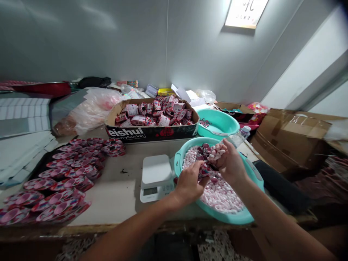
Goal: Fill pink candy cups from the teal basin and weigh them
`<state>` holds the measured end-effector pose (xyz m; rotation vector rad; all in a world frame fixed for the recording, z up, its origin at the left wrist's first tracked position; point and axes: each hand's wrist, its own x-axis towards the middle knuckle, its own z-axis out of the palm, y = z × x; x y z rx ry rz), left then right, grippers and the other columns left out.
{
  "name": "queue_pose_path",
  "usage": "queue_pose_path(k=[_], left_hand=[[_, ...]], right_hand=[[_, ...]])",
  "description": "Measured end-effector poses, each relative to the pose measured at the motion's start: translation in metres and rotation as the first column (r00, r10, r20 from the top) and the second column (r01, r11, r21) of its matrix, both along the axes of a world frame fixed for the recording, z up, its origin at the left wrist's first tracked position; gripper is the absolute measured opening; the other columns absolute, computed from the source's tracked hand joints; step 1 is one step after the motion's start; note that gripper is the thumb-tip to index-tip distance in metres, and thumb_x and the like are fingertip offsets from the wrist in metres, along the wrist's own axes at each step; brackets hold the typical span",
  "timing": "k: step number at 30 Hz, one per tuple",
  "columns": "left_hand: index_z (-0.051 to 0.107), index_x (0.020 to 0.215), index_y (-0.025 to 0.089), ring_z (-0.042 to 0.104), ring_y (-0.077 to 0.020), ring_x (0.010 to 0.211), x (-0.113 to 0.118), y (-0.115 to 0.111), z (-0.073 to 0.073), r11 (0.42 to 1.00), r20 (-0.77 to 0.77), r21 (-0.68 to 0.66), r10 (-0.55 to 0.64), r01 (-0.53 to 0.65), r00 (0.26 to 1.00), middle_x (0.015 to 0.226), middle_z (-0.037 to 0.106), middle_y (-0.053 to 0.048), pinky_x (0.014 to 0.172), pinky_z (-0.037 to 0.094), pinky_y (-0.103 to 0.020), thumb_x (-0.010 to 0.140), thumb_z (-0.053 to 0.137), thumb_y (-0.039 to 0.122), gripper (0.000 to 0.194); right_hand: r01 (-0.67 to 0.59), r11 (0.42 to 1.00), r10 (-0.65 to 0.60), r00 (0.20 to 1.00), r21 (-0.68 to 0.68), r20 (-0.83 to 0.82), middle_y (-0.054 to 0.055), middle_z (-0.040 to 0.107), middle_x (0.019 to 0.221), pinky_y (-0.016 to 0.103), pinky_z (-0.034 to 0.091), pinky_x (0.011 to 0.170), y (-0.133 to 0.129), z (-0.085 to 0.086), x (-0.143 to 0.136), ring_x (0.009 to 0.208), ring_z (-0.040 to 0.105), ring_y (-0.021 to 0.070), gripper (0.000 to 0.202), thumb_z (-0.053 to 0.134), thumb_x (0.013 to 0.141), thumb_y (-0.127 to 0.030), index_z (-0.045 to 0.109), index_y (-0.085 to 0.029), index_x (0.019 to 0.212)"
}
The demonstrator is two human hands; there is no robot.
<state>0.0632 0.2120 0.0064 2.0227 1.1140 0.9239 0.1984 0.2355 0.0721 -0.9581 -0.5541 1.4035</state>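
Over a turquoise basin (178, 163) my left hand (191, 183) is closed on a small red-and-pink patterned packet (204, 170). Beside it, my right hand (231, 163) holds a cluster of small pale pink candies (216, 151) in its curled fingers, close above the packet. Loose pink-and-white candies (221, 197) fill much of the basin, with several small dark red round pieces (203, 149) lying among them at the back. Left of the basin sits a white digital scale (157, 172) with a bare platform; its reading is too blurred to tell.
Rows of patterned packets with round pink tops (61, 174) stand on the table's left. Behind the scale is a cardboard box (152, 135) full of filled packets. A second turquoise basin (225, 123), a clear bottle (240, 136) and a brown carton (288, 141) are at the right.
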Motion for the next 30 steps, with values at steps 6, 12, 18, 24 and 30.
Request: queue_pose_path(k=[6, 12, 18, 24, 30], left_hand=[[0.046, 0.12, 0.022, 0.057, -0.0279, 0.103, -0.0009, -0.0009, 0.0016, 1.0, 0.038, 0.003, -0.019, 0.019, 0.999, 0.116, 0.06, -0.01, 0.086, 0.048, -0.041, 0.083, 0.056, 0.035, 0.04], [0.046, 0.118, 0.023, 0.057, -0.0273, 0.101, -0.001, -0.0005, 0.001, 1.0, 0.061, -0.009, -0.011, 0.012, 0.998, 0.115, 0.06, -0.009, 0.087, 0.047, -0.042, 0.083, 0.056, 0.034, 0.039], [0.046, 0.12, 0.023, 0.057, -0.0274, 0.103, -0.0011, -0.0004, 0.0004, 1.0, 0.06, -0.015, 0.005, -0.004, 0.998, 0.116, 0.06, -0.009, 0.089, 0.047, -0.042, 0.079, 0.06, 0.028, 0.043], [0.046, 0.12, 0.023, 0.058, -0.0271, 0.102, -0.0012, -0.0009, 0.0018, 1.0, 0.066, -0.029, 0.014, -0.012, 0.998, 0.115, 0.061, -0.008, 0.089, 0.047, -0.041, 0.08, 0.059, 0.028, 0.042], [0.048, 0.117, 0.022, 0.057, -0.0273, 0.102, -0.0017, -0.0007, 0.0019, 1.0, 0.093, -0.021, -0.002, 0.004, 0.996, 0.115, 0.06, -0.009, 0.089, 0.046, -0.041, 0.082, 0.059, 0.035, 0.039]], right_hand=[[-0.014, 0.999, 0.012, 0.998, 0.045, 0.057, -0.002, 0.052, 0.056, 0.021, 0.045, 0.046, -0.0024, -0.0031, 0.0003, 0.046, 0.048, 0.0106, 0.034, 0.062, 0.079, -0.049, 0.051, -0.019, 0.067], [-0.034, 0.996, 0.028, 0.997, 0.082, 0.068, -0.001, 0.051, 0.059, 0.021, 0.046, 0.048, -0.0015, -0.0039, -0.0001, 0.05, 0.048, 0.0107, 0.03, 0.061, 0.08, -0.043, 0.05, -0.019, 0.065], [-0.046, 0.996, 0.039, 0.996, 0.081, 0.078, -0.001, 0.05, 0.057, 0.021, 0.045, 0.047, -0.0017, -0.0027, -0.0007, 0.049, 0.047, 0.011, 0.03, 0.06, 0.08, -0.043, 0.05, -0.019, 0.065], [-0.023, 0.994, 0.01, 0.993, 0.111, 0.121, -0.001, 0.05, 0.056, 0.021, 0.045, 0.048, -0.0074, 0.0017, -0.004, 0.051, 0.049, 0.0111, 0.027, 0.06, 0.08, -0.039, 0.053, -0.019, 0.064], [-0.067, 0.983, 0.029, 0.975, 0.172, 0.218, 0.0, 0.054, 0.063, 0.023, 0.048, 0.056, -0.0101, -0.0011, -0.0038, 0.057, 0.054, 0.0133, 0.026, 0.063, 0.078, -0.04, 0.055, -0.02, 0.065]])
